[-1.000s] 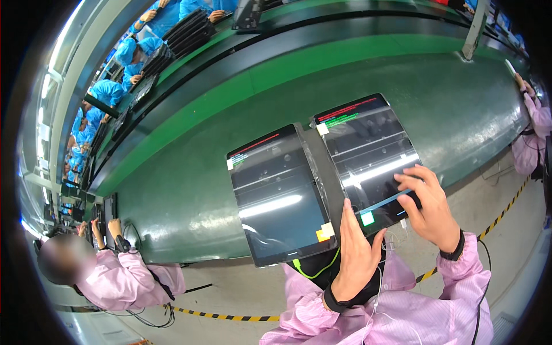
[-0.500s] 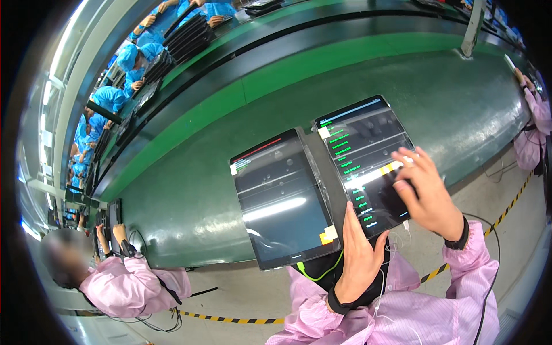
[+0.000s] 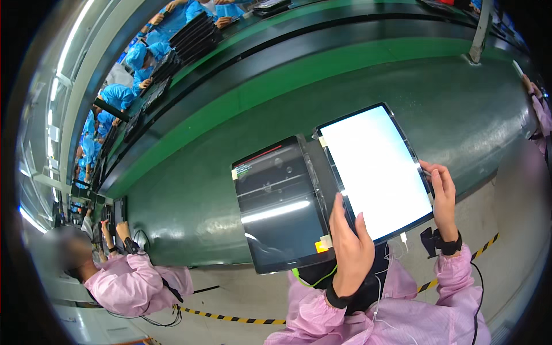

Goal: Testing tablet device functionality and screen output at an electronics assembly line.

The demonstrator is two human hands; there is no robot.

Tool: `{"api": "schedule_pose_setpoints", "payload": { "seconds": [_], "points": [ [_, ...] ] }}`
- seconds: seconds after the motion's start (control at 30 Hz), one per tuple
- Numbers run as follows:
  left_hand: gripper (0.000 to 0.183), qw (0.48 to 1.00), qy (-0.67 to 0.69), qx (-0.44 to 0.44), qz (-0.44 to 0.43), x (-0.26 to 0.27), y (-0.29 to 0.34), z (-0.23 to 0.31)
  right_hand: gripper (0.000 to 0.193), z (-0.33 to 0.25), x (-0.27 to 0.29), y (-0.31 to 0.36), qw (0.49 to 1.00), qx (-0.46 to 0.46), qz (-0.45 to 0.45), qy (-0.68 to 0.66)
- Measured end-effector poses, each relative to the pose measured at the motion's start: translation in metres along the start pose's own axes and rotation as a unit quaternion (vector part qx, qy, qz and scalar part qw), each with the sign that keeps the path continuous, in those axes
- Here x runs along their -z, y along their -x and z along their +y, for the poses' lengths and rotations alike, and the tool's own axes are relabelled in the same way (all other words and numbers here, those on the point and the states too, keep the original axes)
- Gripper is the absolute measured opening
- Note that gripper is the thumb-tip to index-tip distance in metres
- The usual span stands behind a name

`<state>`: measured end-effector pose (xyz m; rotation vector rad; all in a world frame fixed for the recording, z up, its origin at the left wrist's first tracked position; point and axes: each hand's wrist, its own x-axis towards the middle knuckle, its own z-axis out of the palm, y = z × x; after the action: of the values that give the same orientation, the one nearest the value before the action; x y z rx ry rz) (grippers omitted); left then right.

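Two tablets lie side by side on a dark stand at the near edge of a green conveyor table [image 3: 402, 86]. The right tablet [image 3: 374, 169] shows a plain white screen. My left hand [image 3: 349, 247] grips its lower left edge, thumb up along the side. My right hand [image 3: 443, 198] holds its right edge with the fingers curled over the frame. The left tablet [image 3: 279, 210] is dark with a red strip and small text at its top, and neither hand touches it. A white cable hangs from the right tablet's lower edge.
A person in a pink smock [image 3: 132, 282] works at the table to my left, hands on a small dark device. Several workers in blue [image 3: 123, 80] sit along the far side with stacked dark trays. Another pink sleeve [image 3: 540, 109] shows at the right rim.
The right tablet's screen went from a list of green lines to plain white. My right hand moved off the screen to the tablet's right edge. My left hand stayed on the lower left edge.
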<state>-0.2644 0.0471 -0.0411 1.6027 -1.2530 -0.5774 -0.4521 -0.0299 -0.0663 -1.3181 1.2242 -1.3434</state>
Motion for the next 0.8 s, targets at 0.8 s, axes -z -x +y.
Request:
{"api": "schedule_pose_setpoints", "payload": {
  "seconds": [0.8],
  "points": [
    [0.037,0.994,0.042,0.057,0.089,-0.015,-0.026,-0.010,0.023,-0.002,0.002,0.006,0.999,0.045,0.015,0.005]
  ]
}}
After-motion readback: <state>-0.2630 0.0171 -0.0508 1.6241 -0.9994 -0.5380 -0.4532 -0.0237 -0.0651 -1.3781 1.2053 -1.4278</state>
